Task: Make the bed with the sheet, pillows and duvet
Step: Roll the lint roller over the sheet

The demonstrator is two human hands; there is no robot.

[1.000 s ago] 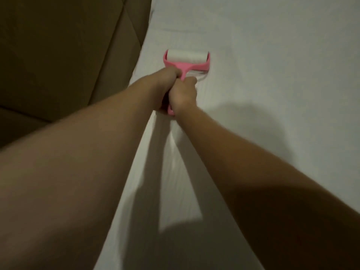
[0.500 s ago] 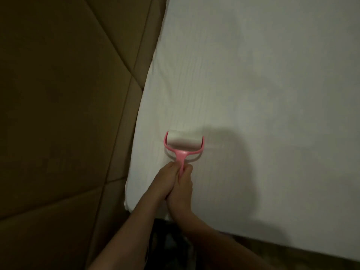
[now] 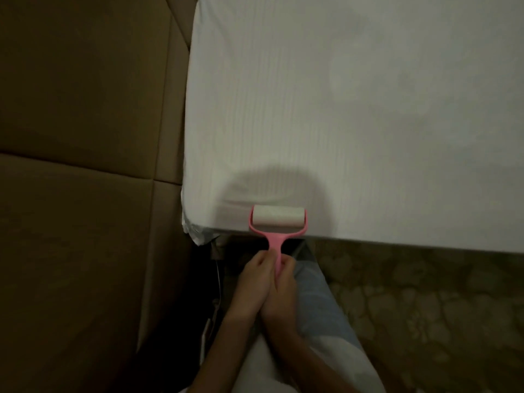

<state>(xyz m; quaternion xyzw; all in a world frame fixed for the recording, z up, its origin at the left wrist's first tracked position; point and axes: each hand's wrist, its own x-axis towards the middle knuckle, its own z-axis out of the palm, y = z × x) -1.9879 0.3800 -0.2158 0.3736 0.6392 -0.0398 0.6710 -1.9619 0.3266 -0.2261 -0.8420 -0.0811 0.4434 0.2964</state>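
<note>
Both hands are closing around the thin pink plastic handle of a lint roller (image 3: 277,235), pressed together side by side low in the head view. The left hand (image 3: 256,279) is curling its fingers over the handle from the left, and the right hand (image 3: 282,290) is wrapping it from the right, so the handle's lower end is disappearing between the two palms. The forearms are running down and out of the bottom edge of the picture. Above the hands the handle is forking into a pink yoke that is carrying a white cylindrical roll, and that roll is lying flat on the white, finely ribbed fitted sheet (image 3: 354,109), right at the near edge of the bed and close to its near left corner. A soft rounded shadow is falling on the sheet just beyond the roll. The sheet is lying smooth and taut over the mattress, filling the upper right of the view, and at the near left corner a little bunched white fabric is showing under the edge. To the left of the bed a brown padded wall panel (image 3: 85,165) with stitched seams is standing tight against the mattress side. Below the bed edge, on the right, a dim patterned carpet (image 3: 425,307) is covering the floor. A pale blue and white garment (image 3: 320,316) is hanging just beneath the right hand.
</note>
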